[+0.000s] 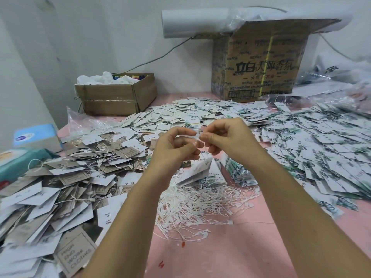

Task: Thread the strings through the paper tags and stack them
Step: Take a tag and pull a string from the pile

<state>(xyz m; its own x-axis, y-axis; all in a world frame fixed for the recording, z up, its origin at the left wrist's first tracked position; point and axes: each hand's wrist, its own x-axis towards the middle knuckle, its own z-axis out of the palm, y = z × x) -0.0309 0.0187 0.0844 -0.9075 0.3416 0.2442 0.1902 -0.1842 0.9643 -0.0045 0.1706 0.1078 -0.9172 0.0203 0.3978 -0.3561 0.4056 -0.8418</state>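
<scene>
Paper tag [195, 131], frame centre: light, stiff; left hand [176, 151] pinched edge, right hand [226, 137] apparently pinched limp string [200, 136].

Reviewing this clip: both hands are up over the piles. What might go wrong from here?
Left hand and right hand pinch the tag by fingertips only; it may slip and fall. The strings lie tangled, so pulling one could drag others along.

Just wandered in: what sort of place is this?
Probably a small garment-tag packing workroom: heaps of paper tags cover the pink table, loose white strings lie in front, and a cardboard box stands by the wall.
</scene>
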